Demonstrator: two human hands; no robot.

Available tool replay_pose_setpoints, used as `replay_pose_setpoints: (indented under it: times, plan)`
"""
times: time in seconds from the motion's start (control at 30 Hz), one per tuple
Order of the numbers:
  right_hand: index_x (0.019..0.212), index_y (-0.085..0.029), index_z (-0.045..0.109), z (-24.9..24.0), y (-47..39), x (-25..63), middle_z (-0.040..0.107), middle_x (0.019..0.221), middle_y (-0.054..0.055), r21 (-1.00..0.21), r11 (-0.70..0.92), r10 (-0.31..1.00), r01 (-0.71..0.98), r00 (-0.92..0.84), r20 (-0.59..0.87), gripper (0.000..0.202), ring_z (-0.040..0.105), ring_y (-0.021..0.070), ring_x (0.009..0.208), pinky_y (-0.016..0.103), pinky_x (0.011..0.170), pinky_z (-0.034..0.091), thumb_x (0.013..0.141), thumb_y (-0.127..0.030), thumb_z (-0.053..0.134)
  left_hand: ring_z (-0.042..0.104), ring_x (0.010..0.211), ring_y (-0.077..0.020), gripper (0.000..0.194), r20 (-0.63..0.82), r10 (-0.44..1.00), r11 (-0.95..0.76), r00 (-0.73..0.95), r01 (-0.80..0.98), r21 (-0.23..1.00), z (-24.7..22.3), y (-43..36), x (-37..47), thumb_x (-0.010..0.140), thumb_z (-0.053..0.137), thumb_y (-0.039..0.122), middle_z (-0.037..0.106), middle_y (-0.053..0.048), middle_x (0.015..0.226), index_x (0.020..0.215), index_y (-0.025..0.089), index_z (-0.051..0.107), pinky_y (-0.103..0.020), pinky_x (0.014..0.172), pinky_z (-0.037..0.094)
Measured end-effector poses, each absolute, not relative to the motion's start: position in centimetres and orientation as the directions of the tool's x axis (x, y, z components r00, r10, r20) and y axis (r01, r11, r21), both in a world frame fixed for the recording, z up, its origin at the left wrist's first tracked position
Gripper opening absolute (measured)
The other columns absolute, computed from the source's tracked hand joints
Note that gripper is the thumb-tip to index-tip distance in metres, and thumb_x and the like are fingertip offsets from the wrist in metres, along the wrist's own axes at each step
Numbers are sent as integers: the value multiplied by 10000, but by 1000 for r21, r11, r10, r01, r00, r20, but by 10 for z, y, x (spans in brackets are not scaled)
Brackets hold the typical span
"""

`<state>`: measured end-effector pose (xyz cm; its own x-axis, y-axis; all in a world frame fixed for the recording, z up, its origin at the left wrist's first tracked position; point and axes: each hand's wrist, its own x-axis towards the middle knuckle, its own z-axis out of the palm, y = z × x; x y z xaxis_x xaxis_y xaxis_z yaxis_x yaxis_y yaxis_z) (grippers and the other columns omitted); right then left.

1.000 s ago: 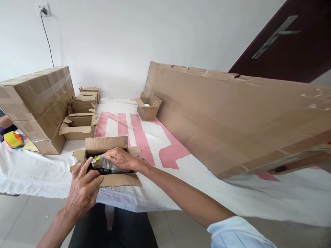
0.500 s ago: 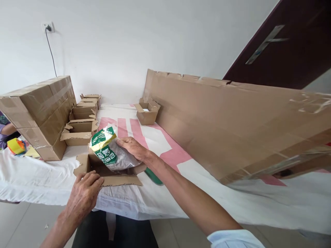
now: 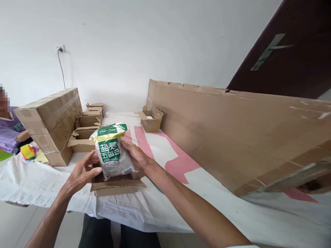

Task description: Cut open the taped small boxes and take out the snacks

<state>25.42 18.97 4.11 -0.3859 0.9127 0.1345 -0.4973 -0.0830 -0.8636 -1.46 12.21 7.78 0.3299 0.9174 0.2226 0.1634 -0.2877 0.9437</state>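
Note:
Tilted over an open cardboard box (image 3: 116, 188) is a plastic bag (image 3: 113, 165) with green and yellow print and Chinese lettering. My right hand (image 3: 136, 153) grips the bag by its right side. At the bag's left edge is my left hand (image 3: 84, 170), its thumb and fingers apart, the thumb tip at the bag's surface. The bag's lower end reaches the box opening, and the inside of the box is mostly hidden behind it.
Taped boxes (image 3: 51, 117) are stacked at the left, beside a row of open boxes (image 3: 84, 133). Another small open box (image 3: 150, 124) stands farther back. A large cardboard panel (image 3: 219, 137) runs along the right. A tape dispenser (image 3: 27, 151) and a person (image 3: 11, 129) are at far left.
The bag has turned more upright, its printed front now facing me. My left hand has left the box's front flap and moved up to the bag. The view has shifted slightly.

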Motion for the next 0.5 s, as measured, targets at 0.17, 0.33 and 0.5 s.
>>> replay_pose_setpoints:
  times: [0.17, 0.33, 0.5]
  plan:
    - [1131, -207, 785, 50, 183, 235, 852, 1112, 117, -876, -64, 896, -479, -414, 161, 570, 779, 370, 1147, 532, 1008, 634, 852, -694, 882, 810, 1099, -376, 773, 200, 908, -126, 367, -215, 968, 86, 146, 23, 636, 1067, 542, 859, -172, 1185, 1244, 135, 816, -481, 1027, 625]
    - [1173, -219, 791, 53, 184, 229, 841, 1139, 119, -873, -21, 900, -488, -389, 196, 687, 760, 376, 1160, 523, 980, 638, 831, -813, 834, 804, 836, -280, 622, 130, 976, -68, 175, -323, 944, 76, 156, 35, 559, 1102, 416, 868, -137, 972, 1029, 111, 829, -402, 854, 642]
    - [1211, -224, 762, 47, 181, 231, 827, 1147, 85, -924, 43, 914, -381, -359, 190, 683, 776, 312, 1057, 442, 928, 630, 749, -677, 979, 803, 833, -274, 683, 157, 987, -138, 37, -307, 942, 79, 165, 32, 483, 1126, 379, 874, -117, 972, 1045, 118, 838, -384, 842, 640]
